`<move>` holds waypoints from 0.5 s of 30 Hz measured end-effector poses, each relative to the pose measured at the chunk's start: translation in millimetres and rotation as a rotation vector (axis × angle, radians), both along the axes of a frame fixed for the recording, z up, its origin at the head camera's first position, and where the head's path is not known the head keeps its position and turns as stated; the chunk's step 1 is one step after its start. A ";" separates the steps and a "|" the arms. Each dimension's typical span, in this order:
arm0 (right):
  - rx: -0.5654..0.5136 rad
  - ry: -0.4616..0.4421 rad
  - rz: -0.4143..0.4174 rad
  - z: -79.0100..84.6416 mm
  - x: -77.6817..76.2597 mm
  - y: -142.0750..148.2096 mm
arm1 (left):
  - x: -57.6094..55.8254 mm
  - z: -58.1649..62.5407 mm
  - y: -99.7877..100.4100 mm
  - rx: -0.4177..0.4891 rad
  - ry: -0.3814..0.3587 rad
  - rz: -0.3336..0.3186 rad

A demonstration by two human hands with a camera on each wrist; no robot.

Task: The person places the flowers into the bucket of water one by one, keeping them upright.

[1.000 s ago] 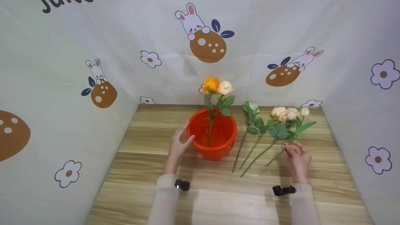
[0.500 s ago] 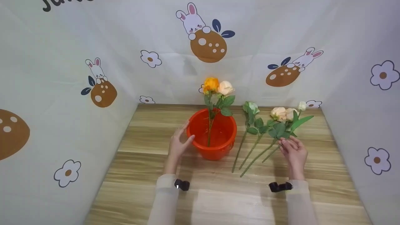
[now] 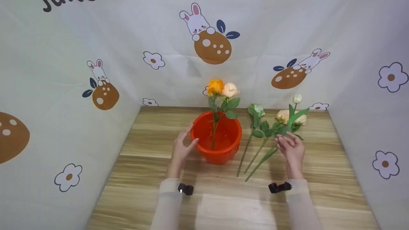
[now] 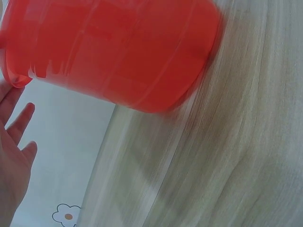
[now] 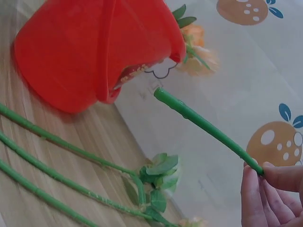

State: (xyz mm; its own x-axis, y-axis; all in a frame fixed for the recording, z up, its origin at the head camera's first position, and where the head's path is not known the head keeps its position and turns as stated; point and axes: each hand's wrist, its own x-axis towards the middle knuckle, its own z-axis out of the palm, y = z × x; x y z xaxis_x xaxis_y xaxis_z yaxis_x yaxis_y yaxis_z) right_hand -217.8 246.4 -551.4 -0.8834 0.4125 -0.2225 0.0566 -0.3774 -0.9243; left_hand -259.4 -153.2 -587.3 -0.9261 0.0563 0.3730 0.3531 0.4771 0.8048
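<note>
My left hand [image 3: 182, 150] rests against the left side of the red bucket [image 3: 218, 157], fingers fairly straight and touching its rim. An orange flower [image 3: 215, 87] and a cream rose [image 3: 230, 90] lean upright inside the bucket. To the right, my right hand [image 3: 293, 152] pinches a white tulip [image 3: 297, 98] by its green stem between thumb and fingers. In the right wrist view, the lower end of the tulip stem [image 5: 203, 124] points toward the bucket, raised off the table. Beneath and beside that hand lie a green flower [image 3: 256, 110] and peach roses [image 3: 283, 117].
The wood-grain table [image 3: 147, 188] carries the bucket and the loose flowers, their stems pointing toward the front. A pale cloth backdrop [image 3: 255, 60] printed with rabbits and flowers encloses the back and sides. A black camera [image 3: 280, 187] sits on my right wrist.
My right hand has moved left with the white tulip, lifting it and turning it more upright, over the peach roses. The left hand and the bucket have stayed put.
</note>
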 end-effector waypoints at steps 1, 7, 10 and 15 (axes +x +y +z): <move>0.003 0.010 0.000 1.1 -0.9 -2.0 | -0.1 -0.1 0.1 0.002 0.004 -0.002; -0.017 0.084 0.013 8.0 -4.7 -12.3 | 0.0 -0.4 0.2 0.000 0.014 -0.002; -0.008 0.106 0.028 11.5 -6.1 -16.8 | 0.1 0.2 0.1 -0.003 0.010 -0.001; 0.024 0.125 0.045 16.6 -7.6 -24.1 | -0.4 0.9 0.3 -0.002 0.023 -0.004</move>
